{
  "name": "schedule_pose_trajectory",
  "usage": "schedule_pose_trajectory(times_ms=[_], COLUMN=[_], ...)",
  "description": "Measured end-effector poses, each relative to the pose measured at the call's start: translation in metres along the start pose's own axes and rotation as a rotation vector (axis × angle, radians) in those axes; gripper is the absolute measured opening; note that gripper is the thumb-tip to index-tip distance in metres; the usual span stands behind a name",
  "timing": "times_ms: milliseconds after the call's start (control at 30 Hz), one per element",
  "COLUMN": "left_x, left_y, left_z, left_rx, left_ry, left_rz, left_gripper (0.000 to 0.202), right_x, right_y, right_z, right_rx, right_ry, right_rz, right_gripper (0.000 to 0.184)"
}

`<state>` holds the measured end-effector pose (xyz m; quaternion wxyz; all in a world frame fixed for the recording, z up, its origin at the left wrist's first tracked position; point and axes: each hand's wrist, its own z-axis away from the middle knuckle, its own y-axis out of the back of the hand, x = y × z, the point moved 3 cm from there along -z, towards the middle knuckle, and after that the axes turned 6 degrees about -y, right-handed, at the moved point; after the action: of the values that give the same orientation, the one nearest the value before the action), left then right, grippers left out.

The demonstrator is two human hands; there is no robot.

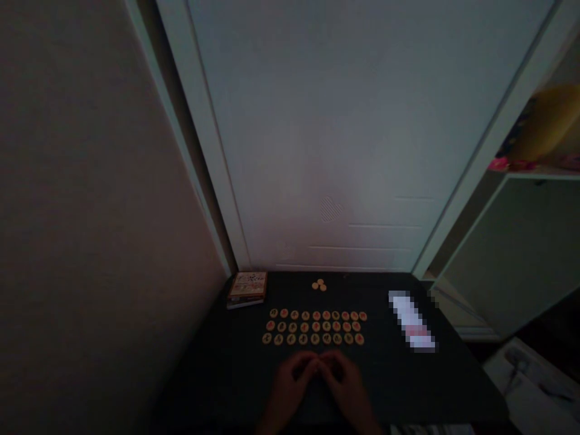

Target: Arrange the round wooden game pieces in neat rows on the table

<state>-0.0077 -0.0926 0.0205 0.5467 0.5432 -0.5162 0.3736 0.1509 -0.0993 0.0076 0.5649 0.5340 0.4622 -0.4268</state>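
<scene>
On a dark table (217, 374), three rows of round wooden game pieces (315, 327) with red and dark marks lie side by side. My left hand (290, 383) and my right hand (347, 386) rest together just in front of the rows, fingertips touching and fingers curled; whether they hold anything is hidden in the dim light. A few loose pieces (319, 284) sit apart near the table's far edge.
A small printed box (247, 287) lies at the table's far left corner. A blurred white flat object (412, 320) lies at the right. A white door (335, 139) stands behind the table, a wall at the left, shelving (539, 181) at the right.
</scene>
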Motion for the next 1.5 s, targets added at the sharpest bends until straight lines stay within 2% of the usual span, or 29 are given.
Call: schedule_pose_trajectory(times_ms=[200,300,400,500,633,733,1067,1333,1500], left_x=[0.006,0.011,0.012,0.008,-0.004,-0.013,-0.037,-0.043,-0.035], left_y=[0.003,0.013,0.039,0.08,0.127,0.145,0.152,0.153,0.153], left_z=[0.001,-0.002,-0.015,-0.035,-0.064,-0.079,-0.091,-0.091,-0.086], left_rx=[-0.017,0.017,0.121,0.296,0.369,0.365,0.333,0.387,0.426], left_ry=[0.0,-0.004,-0.034,-0.025,0.0,0.012,0.065,0.055,0.037], left_rz=[0.026,0.014,-0.026,-0.139,-0.224,-0.29,-0.517,-0.628,-0.654], left_gripper=[0.034,0.036,0.037,0.044,0.048,0.041,0.021,0.024,0.033], right_x=[0.0,-0.002,-0.004,-0.006,-0.004,-0.002,0.005,0.007,0.005], right_y=[0.0,0.002,0.003,0.004,0.004,0.003,0.0,0.0,0.0], right_z=[-0.001,0.0,0.001,0.003,0.003,0.002,0.0,-0.001,-0.001], right_rx=[0.043,0.061,0.082,0.091,0.087,0.085,0.094,0.12,0.101], right_ry=[0.015,0.018,-0.019,-0.037,-0.043,-0.044,-0.071,-0.055,-0.075], right_rz=[0.005,-0.009,0.0,0.016,0.04,0.046,0.075,0.069,0.068], right_gripper=[0.039,0.042,0.043,0.044,0.042,0.042,0.047,0.046,0.045])
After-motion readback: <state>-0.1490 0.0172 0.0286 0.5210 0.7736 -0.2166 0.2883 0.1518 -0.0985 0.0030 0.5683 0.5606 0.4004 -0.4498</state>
